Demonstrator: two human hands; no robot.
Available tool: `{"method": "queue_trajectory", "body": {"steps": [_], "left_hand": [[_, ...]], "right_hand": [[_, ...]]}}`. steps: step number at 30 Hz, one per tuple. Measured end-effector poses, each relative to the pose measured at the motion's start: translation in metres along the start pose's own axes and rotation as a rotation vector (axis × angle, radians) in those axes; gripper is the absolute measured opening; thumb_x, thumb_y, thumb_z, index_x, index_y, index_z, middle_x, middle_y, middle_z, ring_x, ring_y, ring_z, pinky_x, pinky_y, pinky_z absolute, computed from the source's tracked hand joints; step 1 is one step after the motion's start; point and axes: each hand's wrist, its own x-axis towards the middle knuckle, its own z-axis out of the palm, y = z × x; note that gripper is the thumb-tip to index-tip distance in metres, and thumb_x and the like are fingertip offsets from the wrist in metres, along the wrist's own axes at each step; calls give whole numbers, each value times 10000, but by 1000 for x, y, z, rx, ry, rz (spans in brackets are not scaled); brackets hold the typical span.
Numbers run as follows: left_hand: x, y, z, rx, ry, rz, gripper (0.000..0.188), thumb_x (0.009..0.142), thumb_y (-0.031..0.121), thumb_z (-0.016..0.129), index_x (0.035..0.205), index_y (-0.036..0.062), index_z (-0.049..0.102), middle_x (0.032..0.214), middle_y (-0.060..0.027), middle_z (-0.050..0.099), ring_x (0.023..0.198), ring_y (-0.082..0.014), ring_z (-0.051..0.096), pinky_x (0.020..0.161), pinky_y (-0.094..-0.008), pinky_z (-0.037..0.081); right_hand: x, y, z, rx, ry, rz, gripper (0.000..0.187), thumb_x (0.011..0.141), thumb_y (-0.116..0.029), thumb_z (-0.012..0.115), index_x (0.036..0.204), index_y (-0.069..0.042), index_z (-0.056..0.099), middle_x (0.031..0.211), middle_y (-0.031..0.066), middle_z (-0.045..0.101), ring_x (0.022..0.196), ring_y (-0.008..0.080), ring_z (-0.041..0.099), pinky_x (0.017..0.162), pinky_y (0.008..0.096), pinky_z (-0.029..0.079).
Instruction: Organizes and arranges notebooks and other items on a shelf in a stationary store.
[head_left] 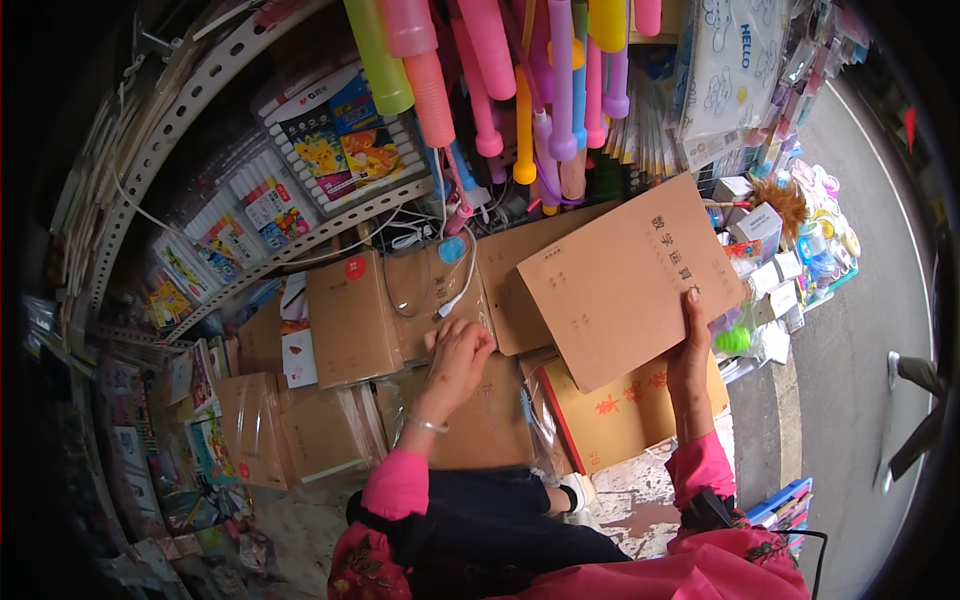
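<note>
A brown paper-covered exercise book [625, 285] is tilted up at the right, held by its right edge in my right hand [690, 345]. My thumb lies on its cover and the other fingers are hidden beneath. My left hand [460, 355] is closed, with curled fingers, over the stacks of brown exercise books [345, 315]. Its fingertips are hidden, so what they hold, if anything, does not show. Just above it the end of a white cable [455, 300] hangs over a plastic-wrapped stack. A tan book with red lettering [610, 410] lies under the raised one.
Coloured plastic tubes [490, 100] hang above the books. Perforated metal shelving [340, 215] at the left holds boxed marker sets [340, 140]. Small boxes and trinkets [780, 250] crowd the right side beside the grey pavement [850, 400]. A person's leg [915, 420] shows at far right.
</note>
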Motion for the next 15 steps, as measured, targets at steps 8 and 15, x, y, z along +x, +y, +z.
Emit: {"method": "queue_trajectory", "body": {"steps": [8, 15], "left_hand": [[8, 6, 4, -33, 43, -68, 83, 755, 147, 673, 805, 96, 630, 728, -20, 537, 711, -191, 532, 749, -343, 328], [47, -11, 29, 79, 73, -210, 109, 706, 128, 698, 801, 117, 645, 836, -41, 593, 882, -224, 560, 802, -388, 332]], "right_hand": [[-2, -3, 4, -11, -1, 2, 574, 857, -365, 604, 1263, -17, 395, 1169, 105, 534, 1075, 170, 534, 915, 299, 428], [1, 3, -3, -35, -6, -21, 559, 854, -377, 607, 1240, -16, 427, 1164, 96, 546, 1072, 160, 532, 910, 289, 425]]}}
